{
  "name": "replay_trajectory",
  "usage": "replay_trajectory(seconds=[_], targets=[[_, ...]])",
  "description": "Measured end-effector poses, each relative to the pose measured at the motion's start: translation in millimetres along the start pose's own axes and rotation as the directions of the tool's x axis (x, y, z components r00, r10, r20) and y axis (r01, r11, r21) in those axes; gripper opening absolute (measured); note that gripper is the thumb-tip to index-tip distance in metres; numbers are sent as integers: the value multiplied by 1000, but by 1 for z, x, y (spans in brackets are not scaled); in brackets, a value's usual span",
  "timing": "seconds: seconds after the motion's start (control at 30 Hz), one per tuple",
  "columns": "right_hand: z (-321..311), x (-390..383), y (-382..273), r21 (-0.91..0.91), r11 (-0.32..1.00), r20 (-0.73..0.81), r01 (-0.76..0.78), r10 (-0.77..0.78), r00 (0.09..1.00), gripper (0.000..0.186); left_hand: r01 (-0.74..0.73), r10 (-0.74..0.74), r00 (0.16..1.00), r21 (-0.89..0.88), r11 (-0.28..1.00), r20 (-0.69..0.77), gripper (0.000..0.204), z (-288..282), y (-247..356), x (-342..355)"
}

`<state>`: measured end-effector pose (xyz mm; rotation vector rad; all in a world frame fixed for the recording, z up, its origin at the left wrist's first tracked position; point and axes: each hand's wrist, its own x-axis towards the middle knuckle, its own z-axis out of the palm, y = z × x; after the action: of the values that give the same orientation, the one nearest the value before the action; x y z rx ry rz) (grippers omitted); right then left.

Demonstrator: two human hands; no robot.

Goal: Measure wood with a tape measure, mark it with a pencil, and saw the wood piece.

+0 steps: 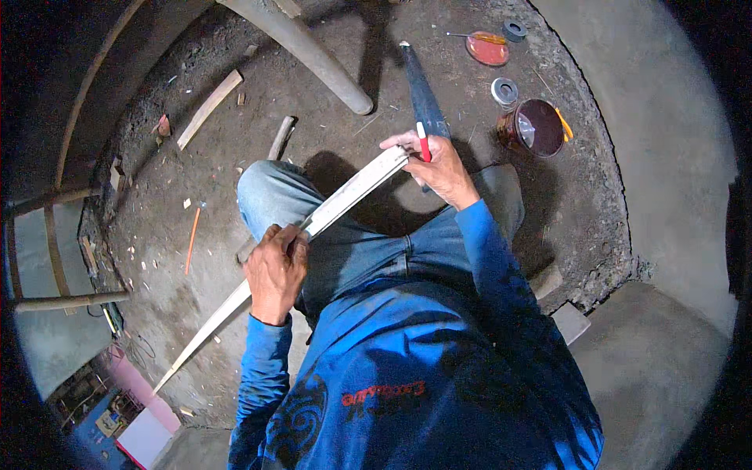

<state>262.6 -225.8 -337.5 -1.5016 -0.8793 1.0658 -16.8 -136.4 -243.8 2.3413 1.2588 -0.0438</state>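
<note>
A long, narrow white strip (356, 188) lies slantwise across my lap, running from the upper right down to the floor at the lower left. My left hand (276, 270) is closed around its middle, over my left thigh. At the strip's upper end, my right hand (445, 172) pinches the edge with its fingertips. A red pen (424, 145) with a white tip stands up between the fingers of that same hand. Just beyond it, a dark tapered blade (423, 86) like a handsaw's lies on the ground, its near end hidden behind the hand.
A dark bucket (540, 128), a tape roll (504, 91), a dark ring (514, 30) and a red disc (487, 51) sit at the far right. A thick pole (313, 59) and a wooden offcut (210, 108) lie ahead. An orange stick (193, 239) is on the left.
</note>
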Motion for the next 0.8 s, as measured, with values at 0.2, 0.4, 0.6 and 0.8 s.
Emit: replay_trajectory(seconds=[0.2, 0.4, 0.6, 0.8], targets=[[2, -1, -4, 71, 997, 10, 16, -17, 1000, 38, -6, 8, 999, 32, 999, -49, 20, 9, 1, -8], [-1, -1, 1, 35, 999, 16, 14, -15, 1000, 44, -9, 9, 998, -1, 1000, -61, 19, 12, 0, -6], [4, 1, 6, 78, 997, 12, 30, -31, 999, 40, 4, -5, 997, -13, 1000, -82, 15, 17, -3, -6], [-9, -7, 1, 67, 995, -113, -80, 87, 990, 34, -49, 51, 991, 18, 999, -121, 16, 26, -11, -3]])
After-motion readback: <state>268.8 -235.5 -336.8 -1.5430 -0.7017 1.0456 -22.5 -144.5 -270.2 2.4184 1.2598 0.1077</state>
